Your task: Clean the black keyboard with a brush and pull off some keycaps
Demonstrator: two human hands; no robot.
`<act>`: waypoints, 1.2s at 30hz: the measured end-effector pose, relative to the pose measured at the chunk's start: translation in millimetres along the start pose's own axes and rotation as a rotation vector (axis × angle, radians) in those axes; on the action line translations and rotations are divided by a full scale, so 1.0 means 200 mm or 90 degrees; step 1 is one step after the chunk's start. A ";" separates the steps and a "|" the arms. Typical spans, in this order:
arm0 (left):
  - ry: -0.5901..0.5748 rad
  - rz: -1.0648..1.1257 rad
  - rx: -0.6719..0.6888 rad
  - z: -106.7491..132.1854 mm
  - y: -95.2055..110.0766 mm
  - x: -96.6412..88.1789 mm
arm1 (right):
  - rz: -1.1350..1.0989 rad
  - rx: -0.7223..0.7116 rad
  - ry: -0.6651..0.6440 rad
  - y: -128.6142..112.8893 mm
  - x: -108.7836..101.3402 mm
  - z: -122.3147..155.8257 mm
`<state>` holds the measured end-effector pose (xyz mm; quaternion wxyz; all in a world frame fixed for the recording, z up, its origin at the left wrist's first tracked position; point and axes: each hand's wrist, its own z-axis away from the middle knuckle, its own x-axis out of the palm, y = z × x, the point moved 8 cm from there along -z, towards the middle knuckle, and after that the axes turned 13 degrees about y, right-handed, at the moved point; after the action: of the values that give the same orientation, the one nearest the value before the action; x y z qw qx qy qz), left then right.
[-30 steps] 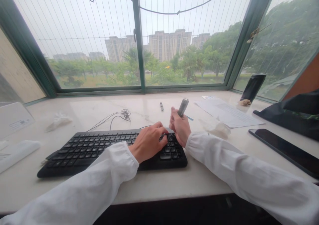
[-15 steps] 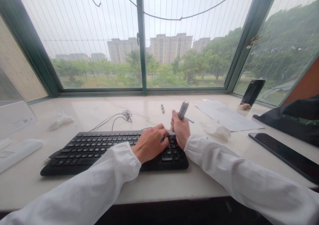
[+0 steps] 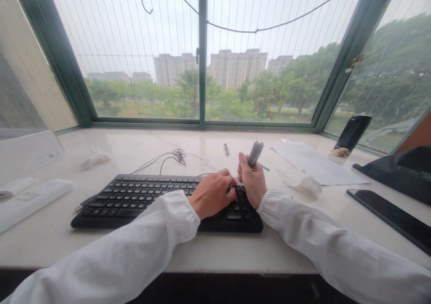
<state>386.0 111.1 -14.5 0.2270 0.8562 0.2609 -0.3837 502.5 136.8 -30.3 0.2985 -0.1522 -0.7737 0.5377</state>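
A black keyboard (image 3: 141,203) lies on the white stone sill in front of me. My left hand (image 3: 213,194) rests over its right part, fingers bent and thumb and forefinger close together at the keys; whatever is between them is hidden. Wrapped in a fist around a dark grey keycap puller (image 3: 256,154) is my right hand (image 3: 253,180). The puller's notched end points up, and its lower end, with thin wire showing, is down at the keys near my left fingertips. Beyond the keyboard sit several small loose keycaps (image 3: 226,149).
A coiled cable (image 3: 178,156) lies behind the keyboard. Crumpled tissue (image 3: 301,181), paper sheets (image 3: 316,162), a blue stick (image 3: 264,166) and a black phone (image 3: 392,216) are on the right. White boxes (image 3: 37,200) stand left. A window frame (image 3: 202,93) borders the back.
My view has turned slightly left, so everything appears shifted to the right. Both hands keep nearly the same place at the keyboard, with the puller still in my right hand.
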 end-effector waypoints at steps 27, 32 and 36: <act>0.006 0.027 -0.013 -0.01 0.00 -0.01 | -0.110 0.152 0.018 0.08 0.02 -0.07; 0.000 0.020 -0.016 -0.01 0.00 -0.02 | -0.092 0.099 -0.003 0.06 0.04 -0.05; -0.004 0.013 -0.016 -0.01 0.00 -0.02 | -0.078 0.074 -0.036 0.05 0.06 -0.03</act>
<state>384.1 111.4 -11.4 0.2421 0.8547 0.2564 -0.3811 496.2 152.2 -34.3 0.3170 -0.0716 -0.7570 0.5668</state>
